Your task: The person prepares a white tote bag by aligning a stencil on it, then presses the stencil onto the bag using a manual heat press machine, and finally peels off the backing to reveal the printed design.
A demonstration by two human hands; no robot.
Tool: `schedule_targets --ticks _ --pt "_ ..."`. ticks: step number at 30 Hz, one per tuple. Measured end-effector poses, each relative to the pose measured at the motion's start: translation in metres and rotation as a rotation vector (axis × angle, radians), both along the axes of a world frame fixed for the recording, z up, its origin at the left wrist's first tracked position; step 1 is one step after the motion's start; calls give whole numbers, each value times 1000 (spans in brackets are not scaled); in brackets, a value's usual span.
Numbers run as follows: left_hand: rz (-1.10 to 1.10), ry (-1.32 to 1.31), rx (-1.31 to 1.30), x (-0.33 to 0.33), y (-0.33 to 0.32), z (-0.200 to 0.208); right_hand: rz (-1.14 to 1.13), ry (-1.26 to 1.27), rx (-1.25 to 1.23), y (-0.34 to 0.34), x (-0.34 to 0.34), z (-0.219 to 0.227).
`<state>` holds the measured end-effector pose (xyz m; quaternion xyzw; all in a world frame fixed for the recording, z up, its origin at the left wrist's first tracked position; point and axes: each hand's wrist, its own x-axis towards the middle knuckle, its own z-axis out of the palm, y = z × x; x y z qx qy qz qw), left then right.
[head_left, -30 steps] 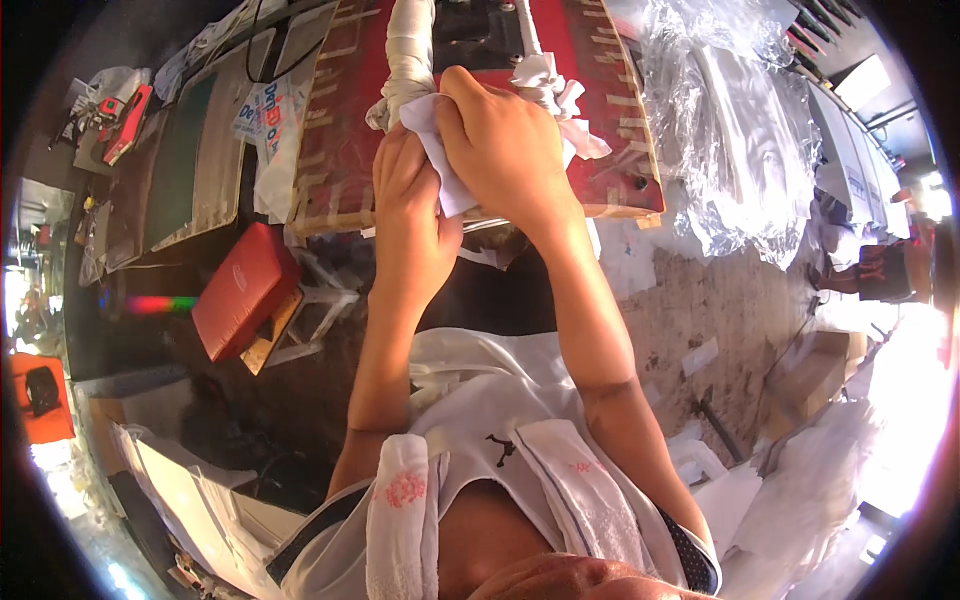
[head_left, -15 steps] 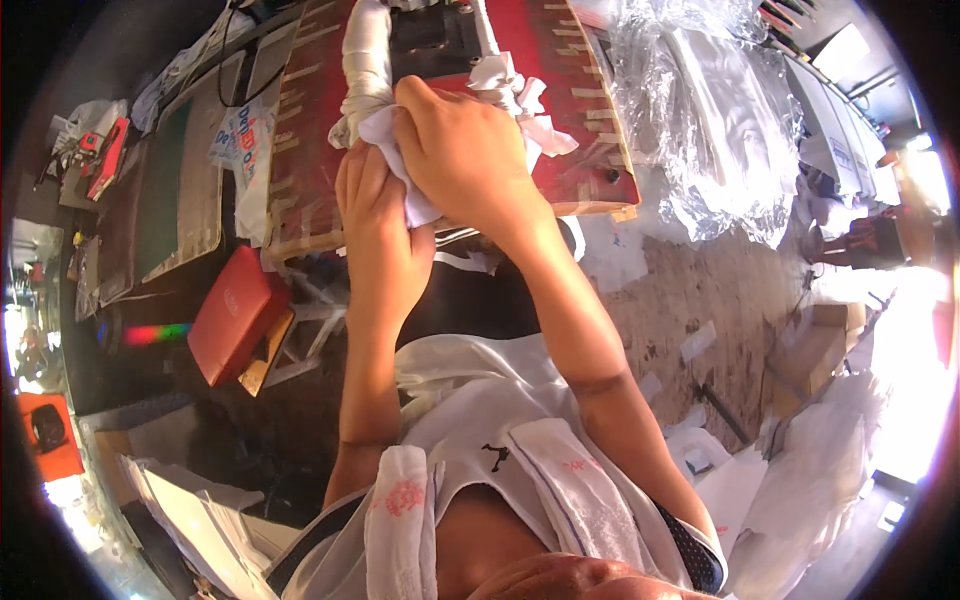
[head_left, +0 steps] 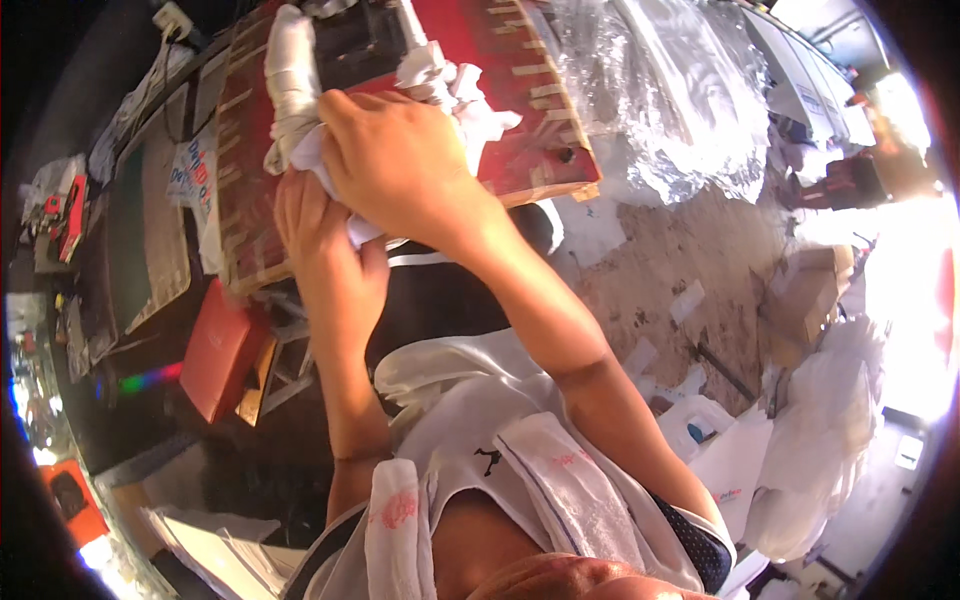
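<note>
A piece of thin white cloth [head_left: 309, 152] is gripped between my two hands at the near edge of a red board [head_left: 515, 85]. My left hand [head_left: 325, 230] is closed on its lower part, fingers pointing away from me. Over it, my right hand [head_left: 400, 165] is closed on the same cloth and hides most of it. Just beyond them, a thick rod wrapped in white [head_left: 291, 60] ends in a bunched fold. Knotted white cloth strips [head_left: 450, 90] hang around a thinner white rod to the right of my right hand.
Tape pieces line the board's edges. Clear plastic wrapping [head_left: 670, 90] lies to its right. A red box [head_left: 222, 345] is at the lower left, and a cardboard box [head_left: 805, 295] stands on the stained floor at right. White plastic sheeting [head_left: 815, 450] lies nearer me.
The whole view has shifted, so the board and both hands appear farther left. Both hands stay closed on the white cloth, with little change in their grip.
</note>
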<state>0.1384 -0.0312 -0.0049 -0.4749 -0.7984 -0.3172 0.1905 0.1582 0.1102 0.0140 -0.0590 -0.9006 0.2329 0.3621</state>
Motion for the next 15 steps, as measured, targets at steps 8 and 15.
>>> schedule_targets --ticks 8,15 --pt "51 116 -181 15 -2 3 54 11 -69 -2 3 6" --pt "-75 76 -245 8 4 14 37 -109 -114 0 1 5"
